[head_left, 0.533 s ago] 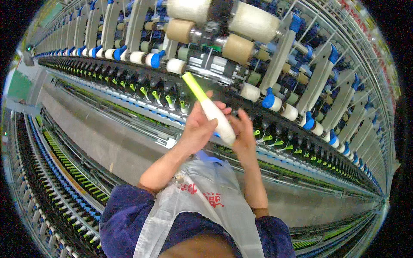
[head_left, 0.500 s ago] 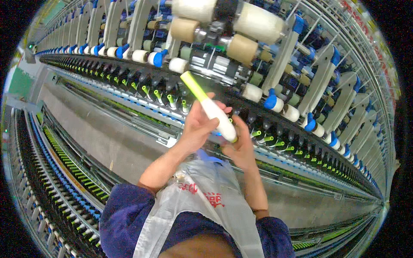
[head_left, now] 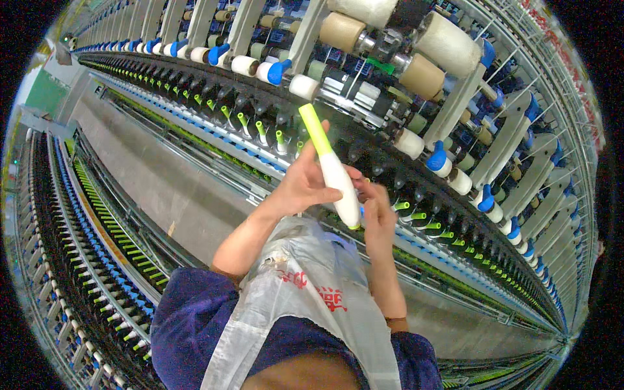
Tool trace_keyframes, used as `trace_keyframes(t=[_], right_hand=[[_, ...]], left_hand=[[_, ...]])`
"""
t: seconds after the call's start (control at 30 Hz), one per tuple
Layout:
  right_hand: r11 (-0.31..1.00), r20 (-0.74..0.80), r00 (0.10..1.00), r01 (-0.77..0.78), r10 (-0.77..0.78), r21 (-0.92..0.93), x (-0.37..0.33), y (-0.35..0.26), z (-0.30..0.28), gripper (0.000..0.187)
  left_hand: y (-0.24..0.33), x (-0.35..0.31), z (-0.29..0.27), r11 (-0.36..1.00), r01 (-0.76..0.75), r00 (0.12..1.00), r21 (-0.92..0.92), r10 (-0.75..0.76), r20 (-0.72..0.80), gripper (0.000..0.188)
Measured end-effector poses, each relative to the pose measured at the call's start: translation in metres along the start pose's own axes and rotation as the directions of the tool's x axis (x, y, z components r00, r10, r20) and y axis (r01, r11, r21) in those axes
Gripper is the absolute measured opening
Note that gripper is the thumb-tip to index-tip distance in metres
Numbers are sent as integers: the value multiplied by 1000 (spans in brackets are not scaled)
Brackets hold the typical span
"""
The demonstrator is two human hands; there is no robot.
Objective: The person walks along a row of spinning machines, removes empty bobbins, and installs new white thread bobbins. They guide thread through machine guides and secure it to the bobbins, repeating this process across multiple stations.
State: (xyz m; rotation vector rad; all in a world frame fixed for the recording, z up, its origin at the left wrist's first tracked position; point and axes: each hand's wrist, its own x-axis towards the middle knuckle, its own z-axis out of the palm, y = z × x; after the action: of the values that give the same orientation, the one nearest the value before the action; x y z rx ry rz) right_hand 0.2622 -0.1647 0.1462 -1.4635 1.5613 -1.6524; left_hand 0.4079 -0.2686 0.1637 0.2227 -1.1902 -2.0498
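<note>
My left hand is closed round a spinning bobbin, a bright yellow-green tube with white yarn wound on its lower part. The bobbin is tilted, its bare tube end pointing up and away to the left. Close to the right side of the wound yarn is my right hand, fingers bent and tips drawn together. Its fingertips are slightly smeared, and whatever lies between them is too small to make out. Behind both hands runs a row of spindles carrying yellow-green tubes.
The spinning frame spans the far side, with white rollers, tan rollers and blue-tipped arms above the spindles. A metal rail edges its front. A second machine stands at the left, across a grey floor.
My right hand has left the bobbin's lower end and risen beside the yarn, fingertips together. The bobbin in my left hand stands a little steeper. The machine has shifted in view.
</note>
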Motion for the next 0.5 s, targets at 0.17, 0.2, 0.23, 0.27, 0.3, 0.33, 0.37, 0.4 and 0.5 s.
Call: trace_keyframes(t=[0.17,0.2,0.23,0.27,0.3,0.33,0.37,0.4,0.5], right_hand=[[990,4,994,-105,105,94,19,-3,0,28],[986,23,992,-127,126,105,22,-1,4,29],[988,-28,992,-122,125,92,24,1,8,26],[986,-46,988,-145,149,81,25,3,13,23],[985,-47,987,-151,155,81,25,6,17,19],[981,-144,973,-168,180,96,25,10,22,6],[981,-162,970,-163,179,106,23,13,24,3],[977,-184,965,-163,187,136,21,17,26,4],[964,-170,971,-127,169,233,9,30,23,12]], left_hand=[[-5,-8,5,949,73,997,308,-59,-52,102],[-7,-8,6,907,115,993,404,-95,-68,101],[-10,-8,6,918,109,994,381,-89,-69,101],[-12,-8,6,914,149,989,376,-130,-77,101],[-16,-9,6,909,190,982,370,-171,-84,101],[-18,-8,5,924,222,975,313,-209,-73,102],[-22,-9,5,916,221,975,334,-211,-64,101],[-25,-8,2,913,199,980,356,-191,-59,101],[-39,-12,-2,910,402,915,103,-395,-81,95]])
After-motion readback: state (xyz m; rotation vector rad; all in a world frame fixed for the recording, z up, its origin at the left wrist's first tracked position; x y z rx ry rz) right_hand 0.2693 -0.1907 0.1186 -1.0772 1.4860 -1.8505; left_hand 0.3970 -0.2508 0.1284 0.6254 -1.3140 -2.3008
